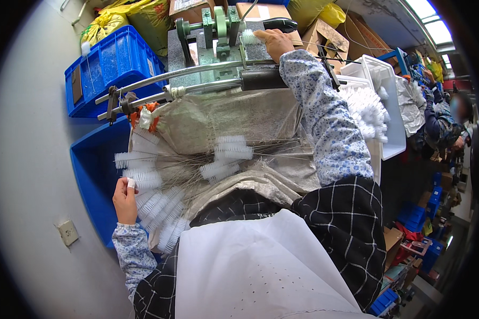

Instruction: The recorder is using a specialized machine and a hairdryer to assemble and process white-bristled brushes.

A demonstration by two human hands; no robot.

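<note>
My right hand (pixel 277 44) reaches up to the bench machine (pixel 214 45), its fingers closed around a small white bristle brush (pixel 249 36) beside the machine's wheel. A thin wire stretches to the right from behind that hand. Low on the left, my left hand (pixel 124 202) pinches the end of a white bottle brush (pixel 145 179), with something white wrapped on a fingertip. Several more bottle brushes (pixel 165 215) fan out beside it on the grey cloth (pixel 223 114) over my lap. Others (pixel 230 151) lie in the middle with their wire stems crossing.
Blue bins (pixel 109 72) stand at the left near the wall. Two metal rails (pixel 197 69) cross in front of the machine. At the right, a white bin (pixel 394 127) stands beside a heap of white brushes (pixel 364 109). Cardboard boxes (pixel 324 42) are behind; another person (pixel 442 119) sits far right.
</note>
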